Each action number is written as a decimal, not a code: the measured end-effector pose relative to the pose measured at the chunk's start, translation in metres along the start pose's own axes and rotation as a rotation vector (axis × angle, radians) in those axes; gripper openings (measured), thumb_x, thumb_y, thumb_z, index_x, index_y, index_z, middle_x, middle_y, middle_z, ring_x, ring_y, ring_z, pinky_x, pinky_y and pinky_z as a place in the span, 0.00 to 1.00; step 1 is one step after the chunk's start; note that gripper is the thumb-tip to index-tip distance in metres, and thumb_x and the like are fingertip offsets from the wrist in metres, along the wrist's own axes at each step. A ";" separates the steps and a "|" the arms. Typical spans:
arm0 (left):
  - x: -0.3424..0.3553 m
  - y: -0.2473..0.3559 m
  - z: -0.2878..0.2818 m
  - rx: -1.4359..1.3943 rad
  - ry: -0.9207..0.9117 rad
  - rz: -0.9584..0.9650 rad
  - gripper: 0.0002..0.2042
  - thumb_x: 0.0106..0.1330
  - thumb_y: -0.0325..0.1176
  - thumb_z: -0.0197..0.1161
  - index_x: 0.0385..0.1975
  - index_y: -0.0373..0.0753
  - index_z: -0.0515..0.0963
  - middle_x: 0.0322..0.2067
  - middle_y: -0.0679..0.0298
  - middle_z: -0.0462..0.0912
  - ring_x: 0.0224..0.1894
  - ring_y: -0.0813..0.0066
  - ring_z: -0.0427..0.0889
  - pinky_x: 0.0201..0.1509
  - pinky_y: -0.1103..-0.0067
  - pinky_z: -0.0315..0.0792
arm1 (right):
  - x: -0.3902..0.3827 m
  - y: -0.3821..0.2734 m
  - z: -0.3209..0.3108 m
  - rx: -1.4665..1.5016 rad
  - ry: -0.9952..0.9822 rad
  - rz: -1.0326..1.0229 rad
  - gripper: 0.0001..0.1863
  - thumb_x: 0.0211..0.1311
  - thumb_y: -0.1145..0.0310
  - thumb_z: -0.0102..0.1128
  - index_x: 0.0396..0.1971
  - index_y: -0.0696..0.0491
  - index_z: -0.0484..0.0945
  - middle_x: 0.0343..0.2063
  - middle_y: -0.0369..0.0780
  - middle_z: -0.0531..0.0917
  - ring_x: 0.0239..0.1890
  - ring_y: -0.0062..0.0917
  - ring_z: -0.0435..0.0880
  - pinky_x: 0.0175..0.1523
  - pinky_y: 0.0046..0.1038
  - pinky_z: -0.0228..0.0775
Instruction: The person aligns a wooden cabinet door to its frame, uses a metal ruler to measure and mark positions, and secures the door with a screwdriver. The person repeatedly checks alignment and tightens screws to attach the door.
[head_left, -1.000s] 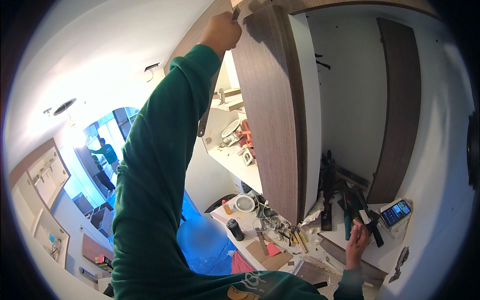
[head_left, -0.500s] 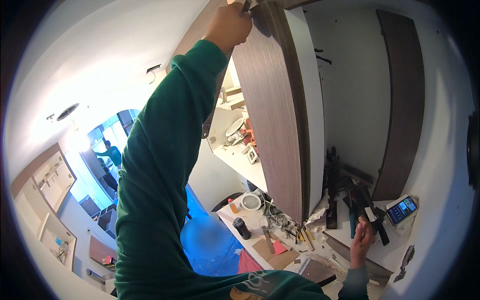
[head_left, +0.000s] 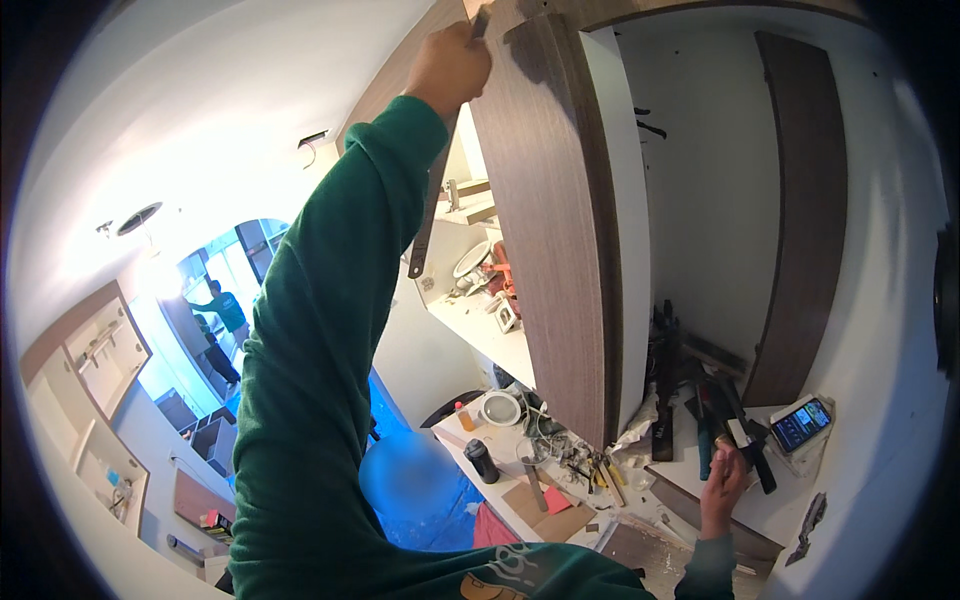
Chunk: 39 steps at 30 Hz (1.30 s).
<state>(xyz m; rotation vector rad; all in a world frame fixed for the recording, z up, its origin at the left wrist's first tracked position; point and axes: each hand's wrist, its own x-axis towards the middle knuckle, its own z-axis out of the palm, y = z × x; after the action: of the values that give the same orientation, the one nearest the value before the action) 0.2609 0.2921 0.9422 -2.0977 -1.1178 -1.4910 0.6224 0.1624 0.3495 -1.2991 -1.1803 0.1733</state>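
High up, my left hand (head_left: 449, 68) is closed round a long dark metal strip (head_left: 421, 245), which looks like a steel ruler with a hole at its lower end. It runs down behind my green sleeve, beside a brown wood-grain cabinet panel (head_left: 535, 220). A dark wet-looking patch (head_left: 535, 50) marks the panel's upper part. Low on the right, my right hand (head_left: 722, 490) has its fingers bunched together near several dark hand tools on a white ledge. What those fingers hold, if anything, I cannot make out.
A phone (head_left: 800, 425) leans at the right wall. The cluttered worktop carries a dark bottle (head_left: 481, 461), a round white lamp (head_left: 500, 407) and loose hardware. Another loose brown panel (head_left: 800, 210) stands in the open cabinet. Farther left, a person (head_left: 225, 310) stands in another room.
My left hand has come slightly down and left with the metal strip, whose lower end now shows more. My right hand stays nearly where it was.
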 end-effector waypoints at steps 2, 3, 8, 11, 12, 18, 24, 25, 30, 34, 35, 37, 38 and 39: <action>0.006 -0.018 -0.001 0.076 -0.011 -0.055 0.14 0.73 0.35 0.51 0.40 0.28 0.77 0.21 0.57 0.81 0.20 0.69 0.83 0.26 0.73 0.78 | -0.001 0.007 0.000 -0.017 -0.013 -0.010 0.20 0.78 0.58 0.51 0.48 0.62 0.80 0.45 0.51 0.83 0.48 0.41 0.83 0.54 0.37 0.75; 0.007 -0.025 0.001 0.109 -0.020 -0.076 0.14 0.73 0.34 0.50 0.40 0.27 0.78 0.20 0.55 0.82 0.20 0.68 0.84 0.27 0.71 0.79 | -0.001 0.008 0.000 -0.029 -0.016 -0.005 0.20 0.78 0.58 0.50 0.48 0.62 0.80 0.45 0.51 0.83 0.48 0.41 0.83 0.54 0.37 0.75; 0.011 -0.045 0.012 0.135 -0.033 -0.108 0.15 0.72 0.32 0.48 0.40 0.26 0.78 0.19 0.53 0.83 0.20 0.65 0.86 0.28 0.70 0.80 | 0.000 0.004 -0.002 -0.063 -0.030 0.018 0.21 0.78 0.58 0.50 0.48 0.62 0.80 0.45 0.51 0.83 0.49 0.42 0.83 0.55 0.38 0.75; 0.011 -0.045 0.017 0.111 -0.022 -0.117 0.14 0.72 0.31 0.48 0.39 0.26 0.78 0.19 0.53 0.83 0.20 0.65 0.86 0.28 0.70 0.80 | 0.000 0.006 -0.001 -0.028 -0.032 0.031 0.21 0.78 0.58 0.50 0.48 0.62 0.80 0.46 0.51 0.83 0.49 0.43 0.83 0.56 0.38 0.74; 0.011 -0.045 0.017 0.097 -0.014 -0.118 0.14 0.72 0.31 0.48 0.39 0.26 0.78 0.19 0.52 0.83 0.20 0.65 0.86 0.29 0.70 0.80 | 0.000 0.006 -0.001 -0.043 -0.030 0.014 0.21 0.78 0.57 0.50 0.48 0.62 0.80 0.46 0.51 0.83 0.49 0.44 0.83 0.56 0.38 0.74; 0.000 -0.015 0.027 0.026 0.048 -0.045 0.13 0.70 0.31 0.51 0.36 0.27 0.79 0.22 0.47 0.84 0.22 0.57 0.86 0.31 0.67 0.81 | -0.002 0.006 0.001 -0.035 -0.002 0.004 0.21 0.78 0.57 0.50 0.47 0.62 0.79 0.44 0.51 0.84 0.47 0.45 0.83 0.54 0.38 0.74; 0.000 0.002 0.044 0.072 0.181 0.185 0.12 0.67 0.33 0.55 0.34 0.28 0.79 0.29 0.40 0.84 0.34 0.42 0.86 0.40 0.59 0.81 | 0.001 -0.007 0.002 -0.041 0.016 -0.039 0.22 0.79 0.56 0.49 0.46 0.62 0.80 0.42 0.51 0.83 0.45 0.44 0.83 0.52 0.39 0.74; -0.001 0.008 0.047 0.075 0.189 0.222 0.12 0.66 0.33 0.56 0.34 0.28 0.79 0.29 0.39 0.84 0.36 0.40 0.86 0.41 0.59 0.81 | 0.001 -0.006 0.002 -0.040 0.021 -0.043 0.22 0.79 0.56 0.49 0.46 0.62 0.80 0.42 0.51 0.83 0.45 0.44 0.83 0.52 0.39 0.74; -0.010 0.038 0.053 0.072 0.213 0.293 0.11 0.72 0.34 0.54 0.35 0.31 0.77 0.19 0.56 0.82 0.19 0.67 0.85 0.26 0.73 0.79 | 0.001 -0.005 0.000 -0.060 0.015 -0.044 0.22 0.79 0.56 0.49 0.46 0.62 0.80 0.43 0.52 0.84 0.46 0.44 0.83 0.52 0.38 0.74; -0.010 0.048 0.053 0.130 0.253 0.394 0.14 0.74 0.32 0.52 0.42 0.24 0.79 0.26 0.47 0.83 0.22 0.62 0.84 0.29 0.71 0.79 | 0.001 0.010 -0.001 -0.063 -0.022 0.001 0.22 0.78 0.56 0.49 0.47 0.62 0.80 0.44 0.51 0.84 0.47 0.44 0.83 0.53 0.39 0.74; -0.012 0.048 0.051 0.038 0.239 0.326 0.13 0.73 0.32 0.53 0.39 0.26 0.78 0.23 0.50 0.82 0.22 0.64 0.84 0.28 0.72 0.79 | 0.001 0.011 -0.003 -0.060 -0.022 0.010 0.22 0.78 0.56 0.49 0.47 0.62 0.81 0.44 0.51 0.84 0.47 0.44 0.83 0.54 0.39 0.74; -0.018 0.047 0.041 -0.147 0.199 0.195 0.11 0.72 0.34 0.55 0.34 0.31 0.77 0.19 0.57 0.81 0.20 0.67 0.85 0.26 0.74 0.79 | 0.002 0.009 -0.007 -0.079 -0.037 0.004 0.22 0.78 0.56 0.49 0.47 0.62 0.80 0.44 0.51 0.84 0.47 0.44 0.83 0.54 0.39 0.74; -0.014 0.038 0.035 -0.096 0.195 0.178 0.11 0.72 0.34 0.54 0.33 0.31 0.76 0.19 0.56 0.81 0.19 0.67 0.85 0.26 0.73 0.79 | 0.002 0.007 -0.006 -0.084 -0.051 -0.004 0.22 0.78 0.57 0.49 0.47 0.62 0.80 0.45 0.51 0.84 0.47 0.44 0.83 0.54 0.39 0.74; -0.005 0.020 0.032 -0.048 0.191 0.161 0.12 0.72 0.34 0.54 0.33 0.31 0.76 0.19 0.56 0.81 0.19 0.67 0.85 0.25 0.73 0.79 | 0.001 0.007 -0.006 -0.073 -0.043 0.009 0.22 0.78 0.57 0.49 0.47 0.62 0.80 0.44 0.51 0.84 0.47 0.44 0.83 0.54 0.39 0.74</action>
<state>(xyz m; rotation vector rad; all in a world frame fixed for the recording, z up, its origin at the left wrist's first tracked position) 0.2961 0.2981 0.9284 -1.9747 -0.8323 -1.6141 0.6306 0.1619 0.3456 -1.3707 -1.2266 0.1669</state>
